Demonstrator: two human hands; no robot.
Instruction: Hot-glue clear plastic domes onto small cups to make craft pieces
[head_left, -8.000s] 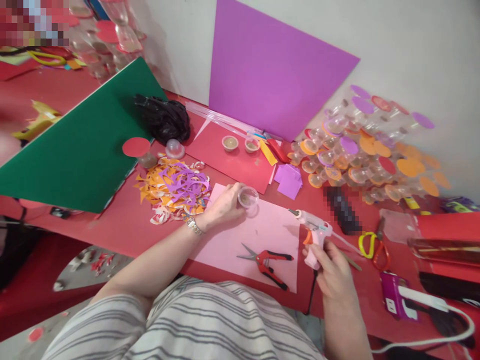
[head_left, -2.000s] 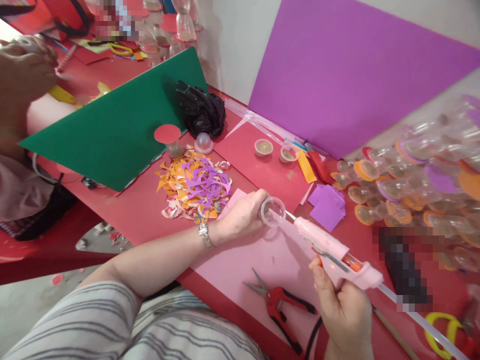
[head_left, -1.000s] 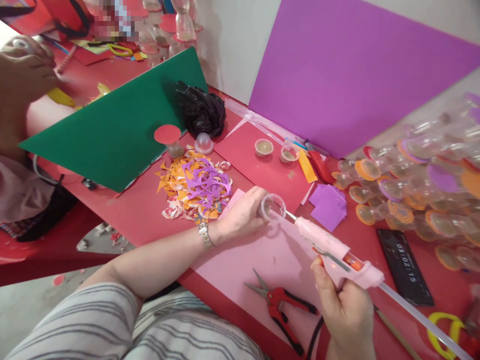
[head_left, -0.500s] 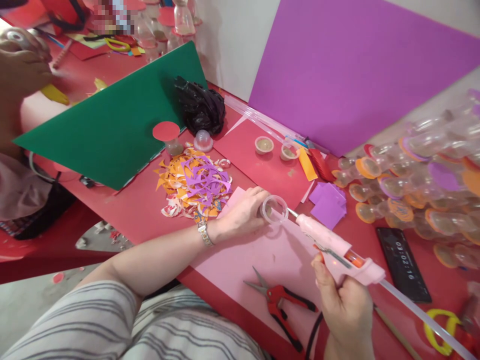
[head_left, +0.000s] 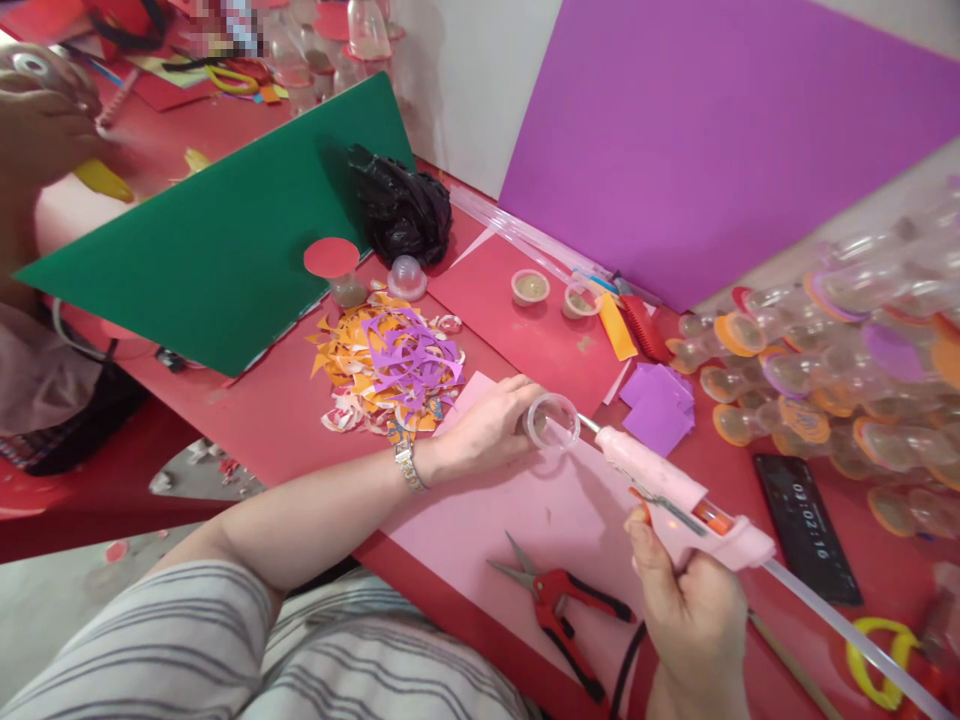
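Nearest the person, red-handled metal shears (head_left: pixel 551 592) lie on a pale pink paper sheet (head_left: pixel 472 530), on the near side of a clear round plastic cup (head_left: pixel 553 421). Right of the cup, the right hand (head_left: pixel 694 605) grips a pink plastic glue gun (head_left: pixel 656 468), its metal nozzle (head_left: pixel 589 424) at the cup's edge. The left hand (head_left: pixel 486 422) holds the cup from its left. Beyond the cup lies a red paper sheet (head_left: pixel 506 338). Gluing seems in hand; the next move probably calls for keeping cup and nozzle steady.
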